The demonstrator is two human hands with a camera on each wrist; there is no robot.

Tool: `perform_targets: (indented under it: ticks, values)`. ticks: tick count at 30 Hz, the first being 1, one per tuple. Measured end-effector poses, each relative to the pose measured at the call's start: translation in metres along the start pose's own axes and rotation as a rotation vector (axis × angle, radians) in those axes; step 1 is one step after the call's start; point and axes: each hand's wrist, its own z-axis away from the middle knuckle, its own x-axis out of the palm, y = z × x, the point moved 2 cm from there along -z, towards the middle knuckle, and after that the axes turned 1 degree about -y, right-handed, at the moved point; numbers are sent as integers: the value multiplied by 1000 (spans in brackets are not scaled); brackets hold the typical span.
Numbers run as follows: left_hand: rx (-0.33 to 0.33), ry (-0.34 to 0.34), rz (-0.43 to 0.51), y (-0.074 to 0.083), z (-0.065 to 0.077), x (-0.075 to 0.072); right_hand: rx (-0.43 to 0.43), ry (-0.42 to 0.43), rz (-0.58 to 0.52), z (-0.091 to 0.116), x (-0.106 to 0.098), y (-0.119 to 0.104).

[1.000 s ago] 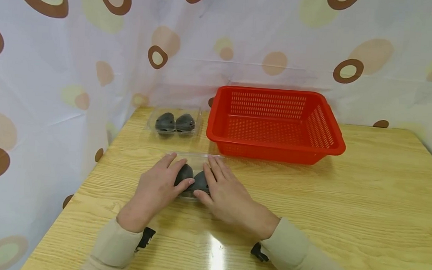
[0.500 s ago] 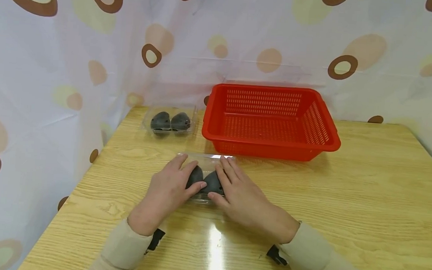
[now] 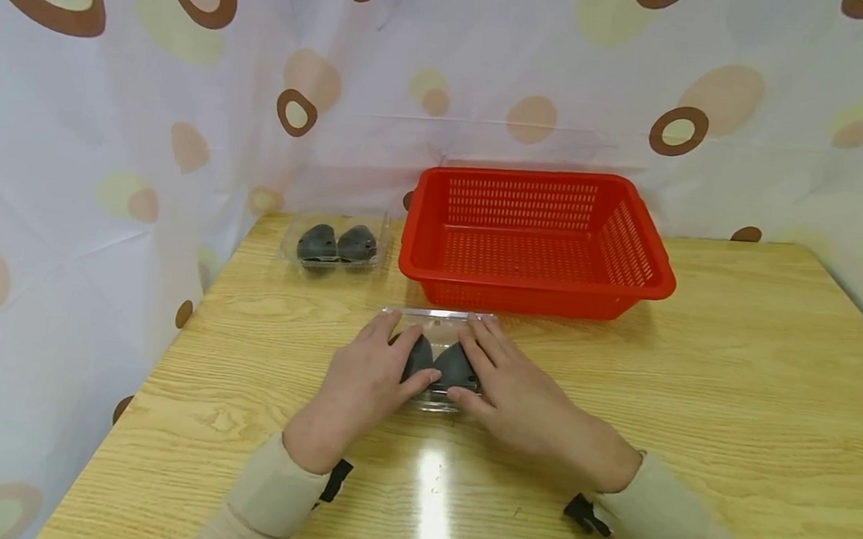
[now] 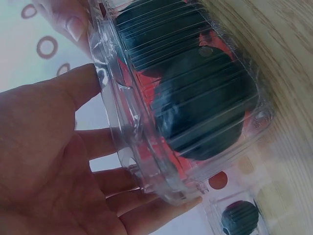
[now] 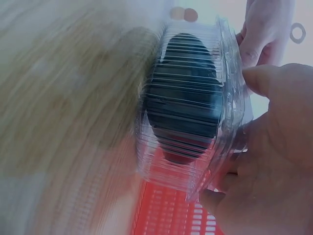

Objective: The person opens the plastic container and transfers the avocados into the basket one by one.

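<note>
A clear plastic clamshell box [image 3: 437, 327] sits on the table in front of me, lid down, holding two dark, rounded, smooth objects [image 3: 457, 367] whose kind I cannot tell. My left hand [image 3: 364, 377] lies over the left part of its top, fingers extended and thumb pointing inward. Over the right part rests my right hand [image 3: 528, 397], also with extended fingers. In the left wrist view, fingertips touch the ridged box's rim [image 4: 132, 127] from the lid side. The right wrist view shows my thumb and fingers along that same rim [image 5: 232, 93].
A red slotted plastic basket [image 3: 536, 285] stands behind the box, slightly right. A second clear box [image 3: 330, 265] with two similar dark objects is at the back left. The wooden table [image 3: 730, 407] meets a patterned curtain [image 3: 491, 57] at its far edge.
Both hands have slid the clear box to the right along the table, the fingers staying on its top. The head view has shifted slightly. The basket and second box stay put.
</note>
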Motion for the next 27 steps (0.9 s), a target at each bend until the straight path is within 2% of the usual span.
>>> perform_targets:
  ticks: [14, 22, 27]
  values:
    - [77, -45, -31, 30, -16, 4, 43, 19, -56, 22, -13, 28]
    - [133, -2, -96, 49, -24, 4, 59, 25, -93, 34, -25, 40]
    - [151, 0, -154, 60, -27, 4, 65, 24, -101, 40, -27, 49]
